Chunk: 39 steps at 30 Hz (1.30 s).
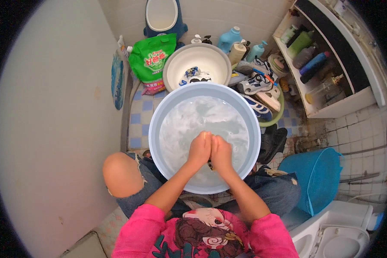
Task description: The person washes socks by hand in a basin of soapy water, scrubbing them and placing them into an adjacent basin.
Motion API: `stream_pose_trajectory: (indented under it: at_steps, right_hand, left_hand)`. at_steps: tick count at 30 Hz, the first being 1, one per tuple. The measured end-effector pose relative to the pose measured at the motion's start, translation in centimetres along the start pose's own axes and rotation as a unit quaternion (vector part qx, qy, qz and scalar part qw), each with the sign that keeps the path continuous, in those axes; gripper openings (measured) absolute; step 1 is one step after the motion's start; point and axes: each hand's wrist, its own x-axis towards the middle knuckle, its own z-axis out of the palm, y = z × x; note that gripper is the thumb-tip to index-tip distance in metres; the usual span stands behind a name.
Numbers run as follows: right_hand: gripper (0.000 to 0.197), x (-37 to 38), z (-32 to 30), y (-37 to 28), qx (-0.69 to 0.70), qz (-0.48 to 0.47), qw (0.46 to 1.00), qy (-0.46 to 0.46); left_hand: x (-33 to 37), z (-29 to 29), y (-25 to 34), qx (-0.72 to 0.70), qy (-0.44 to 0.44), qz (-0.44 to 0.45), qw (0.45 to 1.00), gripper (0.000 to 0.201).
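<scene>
A round pale-blue basin [155, 129] full of cloudy, soapy water stands between my knees. Over the water, my left hand [200, 148] and my right hand [221, 150] are pressed together as fists, knuckles touching. A small dark and yellowish bit of something [210, 165] shows below them, between my wrists; what it is I cannot make out. Whatever the fingers grip is hidden by the hands. Behind the blue basin, partly covered by its rim, sits a white basin [171, 71] with a bunched white, blue and dark patterned cloth [195, 76] inside.
A green detergent bag [152, 60] leans at the back left. Several shoes [257, 84] fill a green tub [281, 109] at the right, near pump bottles [256, 50]. A blue bucket [310, 176], a white toilet [339, 241] and a bottle shelf [331, 107] line the right side.
</scene>
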Motion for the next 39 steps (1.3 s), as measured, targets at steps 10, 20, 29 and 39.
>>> stream_pose_trajectory:
  at_steps: [10,20,29,39]
  right_hand:
    - [0.031,1.2,-1.4,-1.0,0.062,-0.049,0.995,-0.053]
    - [0.029,0.4,-0.7,-1.3,0.024,-0.089,0.996,-0.002]
    - [0.03,-0.2,0.8,-0.4,0.035,-0.067,0.995,0.062]
    - [0.035,0.4,0.3,-0.4,0.053,-0.076,0.993,0.067]
  left_hand:
    - [1.5,-1.1,-1.0,-0.11,-0.001,-0.027,0.994,0.032]
    - [-0.5,-1.0,0.6,-0.046,0.02,-0.019,0.999,0.028]
    - [-0.6,-0.4,0.9,-0.085,0.037,0.013,0.996,0.026]
    - [-1.3,-0.4,1.6,-0.046,0.069,0.075,0.994,0.032]
